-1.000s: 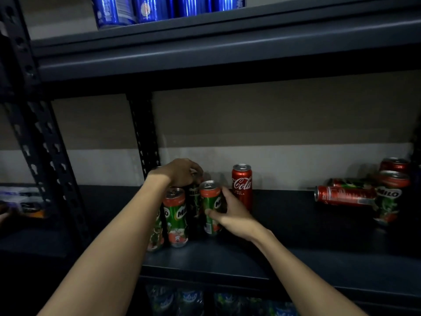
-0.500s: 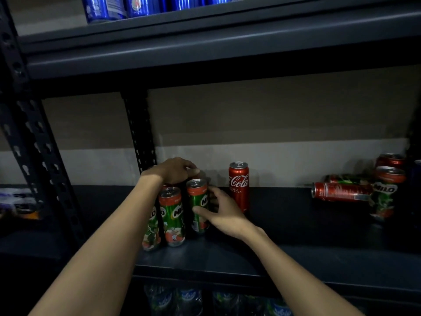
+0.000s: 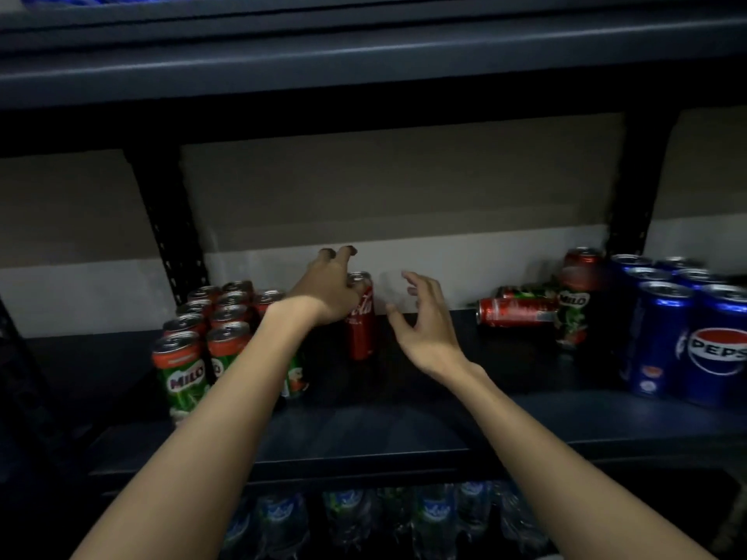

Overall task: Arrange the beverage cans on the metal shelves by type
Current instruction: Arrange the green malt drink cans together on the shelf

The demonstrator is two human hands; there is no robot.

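Note:
On the dark metal shelf (image 3: 364, 434) a block of several green Milo cans (image 3: 184, 369) stands upright at the left. Just right of them a red Coca-Cola can (image 3: 361, 329) stands alone. My left hand (image 3: 325, 295) lies over its top, with lower fingers curled at the rim and two fingers raised. My right hand (image 3: 424, 325) hovers open and holds nothing, a little to the right of that can. Farther right, a second Coca-Cola can (image 3: 517, 313) lies on its side beside an upright Milo can (image 3: 572, 313), and another red can (image 3: 582, 258) stands behind them.
Several blue Pepsi cans (image 3: 719, 349) stand at the shelf's right end. A perforated upright post (image 3: 165, 220) rises behind the Milo cans. Water bottles (image 3: 428, 515) fill the shelf below. The upper shelf beam (image 3: 364, 62) hangs low overhead.
My right hand has let go of the Milo can and lifted to the right, fingers spread. My left hand moved right from the Milo cans onto the Coca-Cola can. The view shifted right.

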